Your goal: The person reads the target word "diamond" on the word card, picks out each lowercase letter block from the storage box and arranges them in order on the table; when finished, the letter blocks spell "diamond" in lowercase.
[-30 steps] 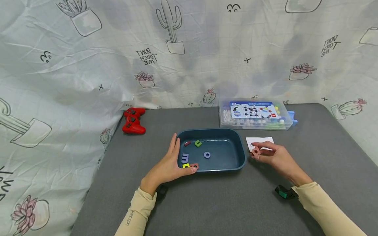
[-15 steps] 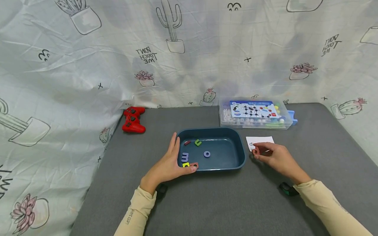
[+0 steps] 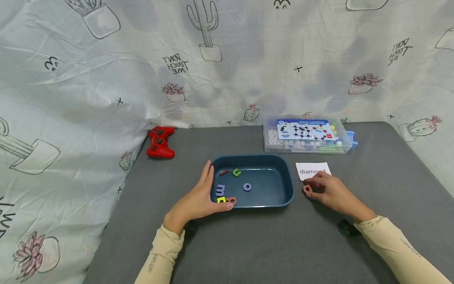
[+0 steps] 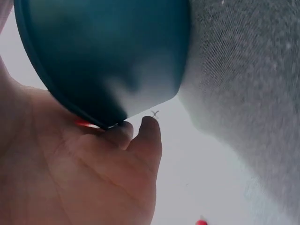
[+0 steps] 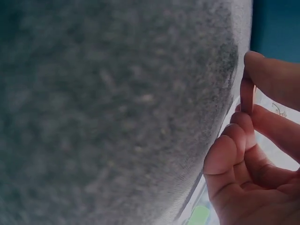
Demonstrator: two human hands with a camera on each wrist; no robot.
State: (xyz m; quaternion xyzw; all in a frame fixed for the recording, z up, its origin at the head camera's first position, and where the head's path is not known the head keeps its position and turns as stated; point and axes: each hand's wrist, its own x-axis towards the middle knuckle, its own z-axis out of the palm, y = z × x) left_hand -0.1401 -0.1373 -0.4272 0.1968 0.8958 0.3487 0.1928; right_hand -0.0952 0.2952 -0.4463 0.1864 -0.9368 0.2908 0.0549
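Nearer to me than half a second ago, the held letter (image 3: 304, 190) has come off the card (image 3: 307, 166), baring more of its printed word, "diamond".

Left to right on my feed, a controller (image 3: 160, 144) lies by the table's (image 3: 262, 248) far-left corner. Next, I have the left hand (image 3: 193, 203) touching the tray (image 3: 267, 187), fingers straight along its left edge, thumb spread apart along its near edge. Loose letters (image 3: 220, 190) lie mostly toward that left side.

Off the tray's right edge, just beyond the card's near-left corner, the held letter is pinched in the right hand (image 3: 330, 193). Its ring end seems to point nearward, long axis running from thumb to fingers, which hide the other end. A box (image 3: 306, 148) sits along the far edge.

I judge this step as placing the letter below the card; next calls for laying it flat, then releasing. I can't tell whether it touches the table.
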